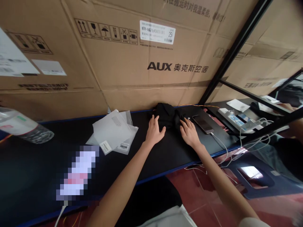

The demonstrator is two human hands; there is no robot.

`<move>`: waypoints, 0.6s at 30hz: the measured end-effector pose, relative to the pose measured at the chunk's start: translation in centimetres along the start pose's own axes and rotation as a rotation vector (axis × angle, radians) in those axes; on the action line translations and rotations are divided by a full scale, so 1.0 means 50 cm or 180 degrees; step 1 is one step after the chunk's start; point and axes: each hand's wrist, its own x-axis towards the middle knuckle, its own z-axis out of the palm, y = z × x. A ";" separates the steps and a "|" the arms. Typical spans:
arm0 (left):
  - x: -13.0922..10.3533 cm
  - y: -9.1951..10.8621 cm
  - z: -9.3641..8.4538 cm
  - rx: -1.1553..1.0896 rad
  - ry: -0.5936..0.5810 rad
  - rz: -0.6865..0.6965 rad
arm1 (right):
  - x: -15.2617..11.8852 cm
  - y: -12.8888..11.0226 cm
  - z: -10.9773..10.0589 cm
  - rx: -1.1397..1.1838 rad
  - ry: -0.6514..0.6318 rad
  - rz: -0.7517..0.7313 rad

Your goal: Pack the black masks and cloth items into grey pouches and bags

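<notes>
Largest in my view is the brown cardboard carton (pixel 118 66) standing behind everything, AUX lettering printed on its face. Below it runs the black, blue-edged counter (pixel 28 167) I am working at, with a dark metal frame (pixel 233 53) slanting up on the right. A clear bottle (pixel 26 126) lies on its side at the far left. Between it and my hands, several pale translucent packets (pixel 113 129) overlap in a loose pile, two bearing barcode labels, and nearer me sits a pixelated bright panel (pixel 78 173) with a white lead at its lower end.

The black cloth bundle (pixel 165 113) lies crumpled at the back of the counter, close to the carton, between my hands. My left hand (pixel 154 130) is open at the bundle's left side, thumb spread well away from the fingers. My right hand (pixel 190 132) is open too, its fingers fanned over the bundle's right part. Both seem to touch the fabric without gripping it; how firmly they press, I cannot tell.

Just beyond my right hand lies a dark-screened phone (pixel 203 124), plugged into a thin white cable (pixel 222 143).
</notes>
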 end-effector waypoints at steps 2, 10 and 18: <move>-0.005 0.015 -0.011 0.0004 -0.0036 0.0032 | 0.014 -0.001 -0.008 -0.0029 -0.0046 0.0041; -0.155 0.048 -0.246 0.0618 0.1465 -0.0202 | 0.041 -0.166 -0.075 0.0949 0.0863 -0.0395; -0.282 -0.038 -0.313 0.1738 0.0546 -0.0824 | 0.116 -0.325 -0.030 0.0671 -0.0063 -0.1130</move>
